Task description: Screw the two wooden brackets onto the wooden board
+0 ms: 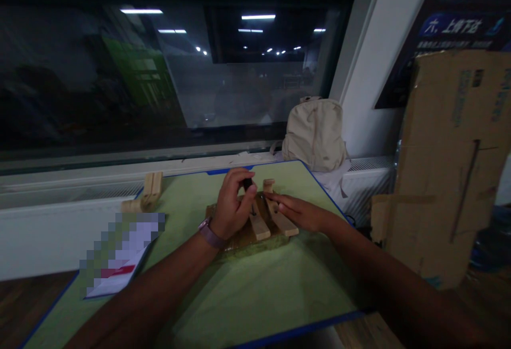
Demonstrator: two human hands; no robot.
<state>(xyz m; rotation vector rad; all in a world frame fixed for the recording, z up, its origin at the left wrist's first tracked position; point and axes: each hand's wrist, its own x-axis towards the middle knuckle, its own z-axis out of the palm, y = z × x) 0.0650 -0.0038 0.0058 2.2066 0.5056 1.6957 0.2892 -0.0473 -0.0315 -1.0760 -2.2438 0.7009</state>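
My left hand (233,202), a purple watch on its wrist, is closed round a small dark tool (248,184) held upright over a wooden assembly (263,224) on the green mat (255,285). The assembly is a flat brown board with light wooden slats lying across it. My right hand (297,212) lies flat on one slat, fingers stretched out toward the tool. A curved wooden piece (269,184) stands just behind the fingers.
A loose wooden piece (149,192) lies at the mat's far left edge. A booklet (120,264) lies at the near left. A beige backpack (315,133) sits on the sill by the dark window. A large cardboard sheet (447,163) stands on the right.
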